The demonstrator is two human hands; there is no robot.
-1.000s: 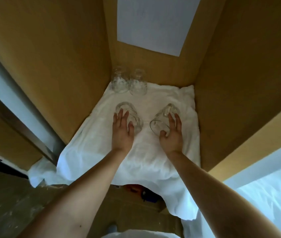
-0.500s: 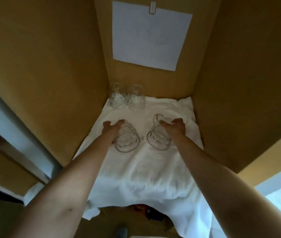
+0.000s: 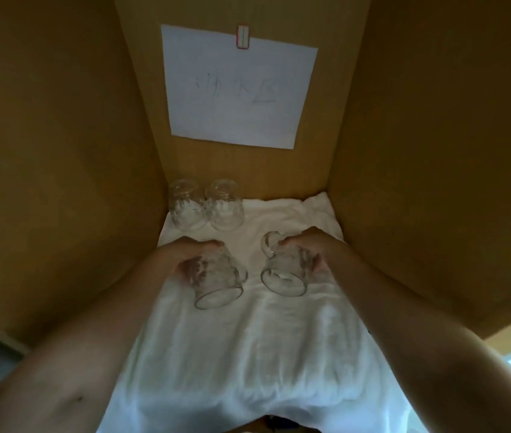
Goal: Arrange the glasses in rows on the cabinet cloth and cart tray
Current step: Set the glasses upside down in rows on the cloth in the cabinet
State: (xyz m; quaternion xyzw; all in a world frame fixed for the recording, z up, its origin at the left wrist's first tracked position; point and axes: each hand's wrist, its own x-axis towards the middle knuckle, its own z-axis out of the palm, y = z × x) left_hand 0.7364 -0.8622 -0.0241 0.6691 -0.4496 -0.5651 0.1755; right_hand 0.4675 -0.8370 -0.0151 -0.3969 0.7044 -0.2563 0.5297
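Tipped further, left mug point(image 3: 216, 281) and right mug point(image 3: 282, 271) are gripped by left hand point(image 3: 190, 253) and right hand point(image 3: 315, 248) fingers point(image 3: 291, 243); two glasses point(image 3: 187, 207) stand at the cloth's point(image 3: 248, 354) far-left corner.

Hands point(image 3: 193, 254) around tilted glasses point(image 3: 221, 284) on cloth point(image 3: 248, 354)

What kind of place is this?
Probably a wooden cabinet shelf for storing glasses: wood walls close in on three sides, a white cloth covers the shelf, and two glasses stand at the back.

on cloth point(image 3: 248, 354) | rear-left: two glasses point(image 3: 223, 206) abreast | before them: left mug point(image 3: 216, 278), right mug point(image 3: 284, 271)
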